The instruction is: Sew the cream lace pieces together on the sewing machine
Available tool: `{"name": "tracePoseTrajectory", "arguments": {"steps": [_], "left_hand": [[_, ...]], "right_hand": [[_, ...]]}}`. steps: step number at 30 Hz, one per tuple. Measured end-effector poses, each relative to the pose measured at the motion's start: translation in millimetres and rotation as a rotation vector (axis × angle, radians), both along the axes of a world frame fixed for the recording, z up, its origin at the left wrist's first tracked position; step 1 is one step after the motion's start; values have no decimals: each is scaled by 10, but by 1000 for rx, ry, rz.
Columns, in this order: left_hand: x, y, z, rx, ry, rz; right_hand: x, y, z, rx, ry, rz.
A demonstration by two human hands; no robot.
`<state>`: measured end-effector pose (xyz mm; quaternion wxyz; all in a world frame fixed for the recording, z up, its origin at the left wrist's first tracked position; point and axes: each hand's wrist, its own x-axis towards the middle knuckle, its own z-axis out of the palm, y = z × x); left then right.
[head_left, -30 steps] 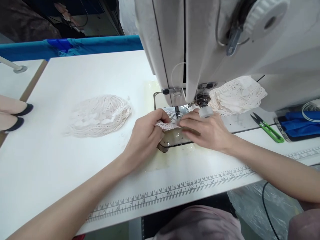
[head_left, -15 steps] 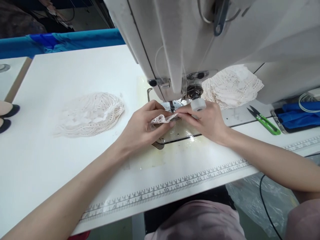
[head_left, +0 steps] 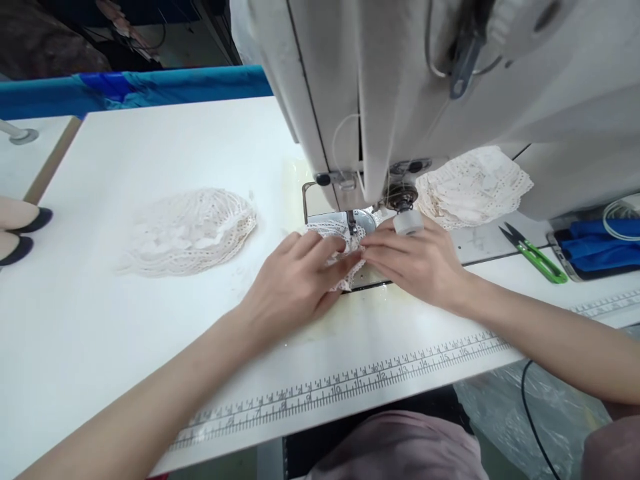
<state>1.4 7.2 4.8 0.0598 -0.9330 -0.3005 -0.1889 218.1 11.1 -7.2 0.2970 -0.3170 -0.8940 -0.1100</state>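
Note:
A piece of white eyelet lace [head_left: 330, 230] lies at the presser foot [head_left: 351, 222] of a sewing machine [head_left: 325, 87]. Over its left part bends my left hand [head_left: 303, 273], its fingers closed on the lace edge in front of the foot. From the other side my right hand [head_left: 417, 260] pinches the lace, fingers pressed together just right of the foot. The two hands' fingertips nearly meet. A white round knob [head_left: 409, 222] partly covers my right hand, and the needle tip cannot be made out.
One heap of lace [head_left: 195, 230] lies left on the white table [head_left: 175, 147], another lace heap [head_left: 475, 187] behind my right hand. Green thread snips [head_left: 535, 253], a phone with blue cloth [head_left: 605, 243] sit at right. A ruler tape [head_left: 340, 390] runs along the front edge.
The lace now spreads flatter beneath the presser foot, where before it was folded up between my fingers. My left hand has turned palm down over it. The camera view has shifted slightly.

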Motion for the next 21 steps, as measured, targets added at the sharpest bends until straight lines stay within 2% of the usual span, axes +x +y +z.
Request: {"name": "tracePoseTrajectory", "arguments": {"steps": [2, 5, 12, 21], "left_hand": [[2, -87, 3, 168, 86, 5], [-1, -170, 30, 247, 166, 34], [-27, -166, 33, 175, 179, 44], [-34, -93, 0, 146, 167, 57]], "right_hand": [[8, -30, 10, 32, -56, 1], [10, -68, 24, 46, -111, -3], [3, -95, 60, 82, -141, 15], [-7, -34, -16, 88, -137, -12]]}}
